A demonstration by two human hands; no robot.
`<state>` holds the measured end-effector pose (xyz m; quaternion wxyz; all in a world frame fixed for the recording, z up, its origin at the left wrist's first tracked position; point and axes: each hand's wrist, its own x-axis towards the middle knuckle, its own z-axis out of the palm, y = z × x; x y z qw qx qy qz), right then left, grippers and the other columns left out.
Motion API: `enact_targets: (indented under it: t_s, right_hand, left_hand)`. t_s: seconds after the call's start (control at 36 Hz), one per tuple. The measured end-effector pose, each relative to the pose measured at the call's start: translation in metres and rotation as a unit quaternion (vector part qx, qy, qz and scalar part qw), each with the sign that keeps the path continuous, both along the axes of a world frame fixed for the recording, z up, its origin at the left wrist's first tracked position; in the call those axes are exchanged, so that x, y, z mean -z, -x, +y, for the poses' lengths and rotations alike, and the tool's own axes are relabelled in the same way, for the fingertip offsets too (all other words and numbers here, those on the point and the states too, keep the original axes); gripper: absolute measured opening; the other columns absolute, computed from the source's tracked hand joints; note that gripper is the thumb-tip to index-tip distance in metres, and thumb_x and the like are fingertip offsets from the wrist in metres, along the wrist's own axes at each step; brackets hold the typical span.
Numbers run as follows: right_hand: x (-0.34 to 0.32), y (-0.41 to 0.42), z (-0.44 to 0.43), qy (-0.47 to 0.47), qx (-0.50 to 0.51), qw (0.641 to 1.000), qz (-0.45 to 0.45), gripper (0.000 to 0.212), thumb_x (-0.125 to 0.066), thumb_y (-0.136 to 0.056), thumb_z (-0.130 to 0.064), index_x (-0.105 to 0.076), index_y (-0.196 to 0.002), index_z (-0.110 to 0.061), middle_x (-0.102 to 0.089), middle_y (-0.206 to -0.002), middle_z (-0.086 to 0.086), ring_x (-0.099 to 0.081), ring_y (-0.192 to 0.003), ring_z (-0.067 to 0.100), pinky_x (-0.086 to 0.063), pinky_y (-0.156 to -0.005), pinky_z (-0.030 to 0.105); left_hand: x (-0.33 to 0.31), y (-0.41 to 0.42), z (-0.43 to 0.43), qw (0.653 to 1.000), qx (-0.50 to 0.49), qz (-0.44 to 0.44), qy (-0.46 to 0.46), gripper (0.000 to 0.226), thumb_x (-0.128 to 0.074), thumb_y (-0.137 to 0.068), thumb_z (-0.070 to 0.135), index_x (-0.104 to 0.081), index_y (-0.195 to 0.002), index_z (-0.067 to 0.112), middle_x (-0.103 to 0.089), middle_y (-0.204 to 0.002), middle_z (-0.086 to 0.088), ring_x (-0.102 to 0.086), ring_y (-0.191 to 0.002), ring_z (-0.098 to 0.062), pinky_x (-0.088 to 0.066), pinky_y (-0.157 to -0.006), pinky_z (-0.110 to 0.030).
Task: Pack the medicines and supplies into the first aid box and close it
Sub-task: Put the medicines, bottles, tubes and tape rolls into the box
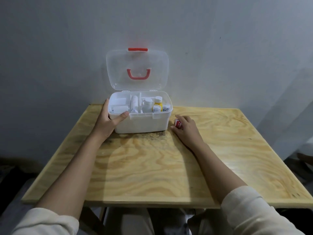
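A white first aid box stands at the far side of the wooden table, its clear lid with a red handle and red latch raised upright. Inside sit a white tray with a roll and a tube on the left, and several small bottles, one yellow, on the right. My left hand grips the box's front left corner, thumb along the rim. On the table just right of the box, my right hand closes around a small red and white item, partly hidden by the fingers.
The plywood table runs up to a grey wall behind the box. A dark stain marks the wood in front of the box. Dark floor and clutter lie beside the table on both sides.
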<state>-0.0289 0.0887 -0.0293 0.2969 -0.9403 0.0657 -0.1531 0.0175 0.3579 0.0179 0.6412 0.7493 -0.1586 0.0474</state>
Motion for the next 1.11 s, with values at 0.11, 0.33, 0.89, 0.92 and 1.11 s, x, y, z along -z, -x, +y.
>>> enact_targets:
  t_s: [0.11,0.33,0.89,0.92,1.11]
  right_hand:
    - [0.002,-0.006,-0.002,0.062,0.001,0.998,0.008,0.046,-0.055,-0.090,-0.032,-0.045,-0.133,-0.017,-0.050,-0.130,0.009,-0.041,-0.118,0.032,-0.035,-0.100,0.039]
    - [0.000,-0.010,-0.004,0.070,-0.008,0.997,0.031,0.041,-0.053,-0.092,-0.027,-0.046,-0.129,-0.012,-0.049,-0.130,0.011,-0.041,-0.116,0.034,-0.034,-0.097,0.039]
    - [-0.057,-0.011,-0.002,-0.127,0.052,0.979,-0.151,0.024,-0.057,-0.091,-0.018,-0.055,-0.111,-0.005,-0.046,-0.102,0.007,-0.047,-0.090,0.016,-0.043,-0.081,0.026]
    - [-0.070,-0.014,0.003,-0.134,0.043,0.976,-0.166,0.025,-0.057,-0.091,-0.019,-0.055,-0.112,-0.006,-0.046,-0.103,0.006,-0.048,-0.091,0.015,-0.043,-0.081,0.026]
    - [-0.139,-0.045,0.067,-0.118,-0.119,0.970,-0.175,0.027,-0.060,-0.089,-0.021,-0.058,-0.111,-0.006,-0.057,-0.101,0.009,-0.055,-0.090,0.019,-0.044,-0.076,0.021]
  left_hand:
    - [-0.002,0.003,0.000,1.000,0.000,0.006,0.007,0.043,-0.067,-0.088,0.014,-0.040,-0.094,0.047,-0.050,-0.103,0.026,-0.051,-0.079,0.031,-0.042,-0.070,-0.001]
    - [-0.003,0.005,-0.002,1.000,-0.003,0.011,0.006,0.045,-0.066,-0.089,0.012,-0.038,-0.094,0.047,-0.046,-0.103,0.029,-0.048,-0.080,0.035,-0.037,-0.068,0.005]
    - [0.003,-0.004,0.004,1.000,-0.007,0.026,-0.010,0.053,-0.073,-0.084,0.021,-0.037,-0.119,0.041,-0.050,-0.113,0.028,-0.051,-0.099,0.021,-0.041,-0.087,-0.010]
    - [0.004,-0.005,0.006,0.999,-0.008,0.033,-0.009,0.060,-0.077,-0.080,0.029,-0.039,-0.126,0.035,-0.054,-0.120,0.023,-0.052,-0.108,0.013,-0.042,-0.094,-0.017]
    - [-0.002,-0.004,0.012,0.998,-0.012,0.054,-0.031,0.095,-0.078,-0.057,0.056,-0.041,-0.140,0.026,-0.059,-0.129,0.005,-0.057,-0.118,-0.013,-0.050,-0.100,-0.042]
